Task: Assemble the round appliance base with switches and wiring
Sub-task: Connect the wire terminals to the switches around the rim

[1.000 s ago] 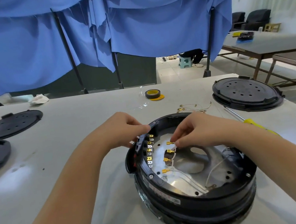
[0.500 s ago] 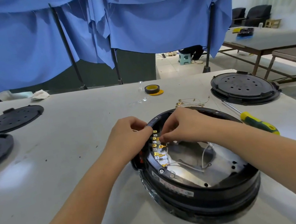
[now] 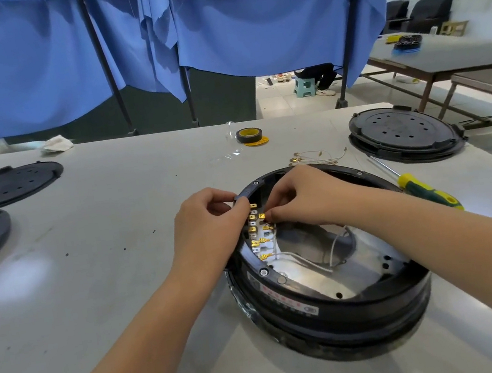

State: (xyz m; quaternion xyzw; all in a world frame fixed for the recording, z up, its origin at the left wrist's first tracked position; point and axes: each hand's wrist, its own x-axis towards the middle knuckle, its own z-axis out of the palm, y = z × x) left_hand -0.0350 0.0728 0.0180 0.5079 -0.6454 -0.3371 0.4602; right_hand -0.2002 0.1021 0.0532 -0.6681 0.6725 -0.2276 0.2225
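I saw a black base (image 3: 332,311) with a silvery floor, gold terminals (image 3: 253,217) and white wires (image 3: 301,259). The table (image 3: 116,271) was pale grey. Black covers (image 3: 404,134) were dotted with holes. The screwdriver (image 3: 426,191) had a yellow-and-green handle, the tape (image 3: 249,135) was black and yellow, and the curtain (image 3: 260,19) was blue.

Glossy black plastic base (image 3: 338,307) with a shiny metal plate (image 3: 363,261) inside — brass-bright terminals (image 3: 258,242), matt grey table (image 3: 117,239).
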